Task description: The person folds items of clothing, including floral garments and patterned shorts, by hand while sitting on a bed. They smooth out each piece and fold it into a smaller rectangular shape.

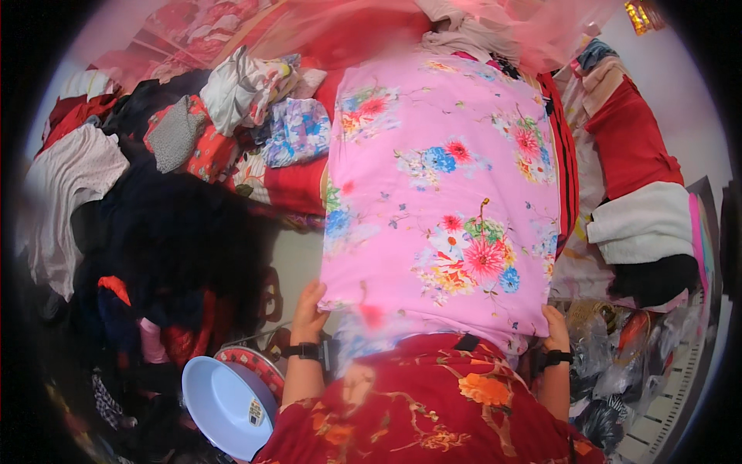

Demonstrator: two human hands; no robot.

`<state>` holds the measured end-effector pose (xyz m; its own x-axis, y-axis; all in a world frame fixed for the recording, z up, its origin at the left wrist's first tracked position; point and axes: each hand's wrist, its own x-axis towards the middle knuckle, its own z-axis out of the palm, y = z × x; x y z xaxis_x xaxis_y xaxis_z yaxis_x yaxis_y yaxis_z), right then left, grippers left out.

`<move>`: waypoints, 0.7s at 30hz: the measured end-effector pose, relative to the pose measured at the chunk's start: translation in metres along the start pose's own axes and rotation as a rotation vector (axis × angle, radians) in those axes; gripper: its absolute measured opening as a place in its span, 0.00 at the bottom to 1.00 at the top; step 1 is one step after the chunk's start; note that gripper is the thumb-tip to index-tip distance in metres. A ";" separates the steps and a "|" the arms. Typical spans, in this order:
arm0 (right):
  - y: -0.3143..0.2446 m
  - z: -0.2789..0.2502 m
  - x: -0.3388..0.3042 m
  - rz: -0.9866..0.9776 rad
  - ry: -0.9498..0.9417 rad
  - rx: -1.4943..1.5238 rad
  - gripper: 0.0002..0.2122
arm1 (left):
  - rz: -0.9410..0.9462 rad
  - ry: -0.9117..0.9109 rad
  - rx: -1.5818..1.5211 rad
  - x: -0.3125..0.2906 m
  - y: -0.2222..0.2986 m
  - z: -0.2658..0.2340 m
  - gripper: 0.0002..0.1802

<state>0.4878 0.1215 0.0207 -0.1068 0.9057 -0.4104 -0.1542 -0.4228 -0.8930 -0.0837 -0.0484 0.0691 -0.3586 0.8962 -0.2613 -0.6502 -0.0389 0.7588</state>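
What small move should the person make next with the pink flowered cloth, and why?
Perhaps lift its near edge and fold it away from the body. The left hand and right hand appear to grip the two near corners, and the pink cloth lies spread out ahead of them, mostly smooth.

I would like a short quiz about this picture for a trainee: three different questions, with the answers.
1. Which parts of the pink cloth do the left hand and right hand hold?
2. True or false: the basin is on the person's right.
3. Both wrists wear: a) gold bracelets, b) black straps, c) white gloves.

Key:
1. Its two near corners, one in each hand.
2. False; it is on the left.
3. b
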 end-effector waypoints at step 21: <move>-0.021 0.047 0.013 0.130 -0.199 0.089 0.18 | -0.137 -0.208 0.171 0.005 -0.009 0.026 0.19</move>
<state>0.4439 0.1409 0.0429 -0.3211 0.8233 -0.4681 -0.2116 -0.5441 -0.8119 -0.0621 -0.0324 0.0771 -0.1187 0.9599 -0.2540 -0.5547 0.1481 0.8188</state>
